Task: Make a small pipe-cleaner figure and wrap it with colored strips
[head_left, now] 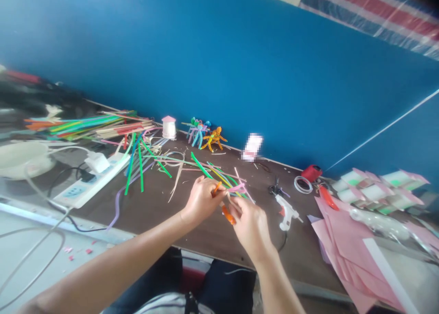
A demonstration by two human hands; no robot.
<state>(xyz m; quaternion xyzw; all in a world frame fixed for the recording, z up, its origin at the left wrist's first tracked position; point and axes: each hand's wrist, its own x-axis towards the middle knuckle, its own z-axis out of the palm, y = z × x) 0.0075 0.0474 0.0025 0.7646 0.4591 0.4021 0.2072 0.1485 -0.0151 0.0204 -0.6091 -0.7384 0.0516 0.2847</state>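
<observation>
Orange pieces [228, 215]: held between the two hands, above the table [147, 206]; one shows at the left fingertips, the other lower, by the right; whether they join, I cannot tell.
Left hand [202, 199]: fingers bent, pinched on the upper piece.
Right hand [249, 220]: fingers curled in, gripping at the lower piece and partly hiding it, the tips close to the left's.
Pink strips [240, 189]: crossing just beyond the fingertips.
Green strips [200, 165]: scattered behind the hands, among yellow and pale ones.
Glue gun [288, 213]: lying right of the right hand, black scissors [274, 186] just behind it.
Orange figure [214, 140]: standing near the blue wall [206, 53], beside blue-green figures [198, 133].
Pink sheets [350, 250]: piled at the right.
Power strip [92, 181]: at the left, with plugs in it.
</observation>
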